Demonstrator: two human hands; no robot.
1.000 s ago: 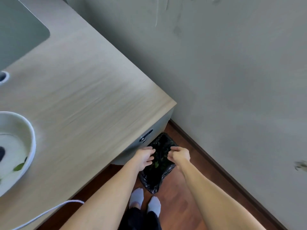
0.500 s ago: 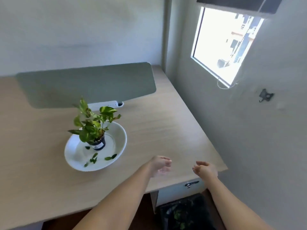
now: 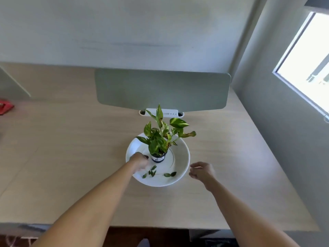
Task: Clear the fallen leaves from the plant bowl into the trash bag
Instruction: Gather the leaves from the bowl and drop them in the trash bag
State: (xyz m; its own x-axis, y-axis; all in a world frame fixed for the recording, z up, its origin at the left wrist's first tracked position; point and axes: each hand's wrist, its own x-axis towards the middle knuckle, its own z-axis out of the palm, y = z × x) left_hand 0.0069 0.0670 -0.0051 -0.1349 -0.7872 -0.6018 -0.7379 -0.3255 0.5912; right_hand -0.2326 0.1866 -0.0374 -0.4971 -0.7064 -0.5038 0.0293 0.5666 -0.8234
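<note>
A white plant bowl (image 3: pixel 181 157) stands on the wooden desk (image 3: pixel 71 157). A small potted plant (image 3: pixel 160 139) in a dark pot stands in its middle. Several small fallen leaves (image 3: pixel 170 174) lie on the bowl's near floor. My left hand (image 3: pixel 139 162) reaches down inside the bowl's left side, next to the pot and above the leaves; its fingertips are hidden, so I cannot tell if it holds a leaf. My right hand (image 3: pixel 201 170) hovers just right of the bowl's rim, fingers loosely curled, empty. The trash bag is barely visible as a dark patch (image 3: pixel 220 242) below the desk's front edge.
A grey-green divider panel (image 3: pixel 162 90) stands behind the bowl, with a white power strip (image 3: pixel 169 112) at its base. A red object (image 3: pixel 5 106) lies at the far left. A wall and window (image 3: pixel 308 65) close off the right side.
My view rose from the trash bag on the floor to the desk. Both hands left the bag; my left hand moved into the bowl and my right hand came beside its rim.
</note>
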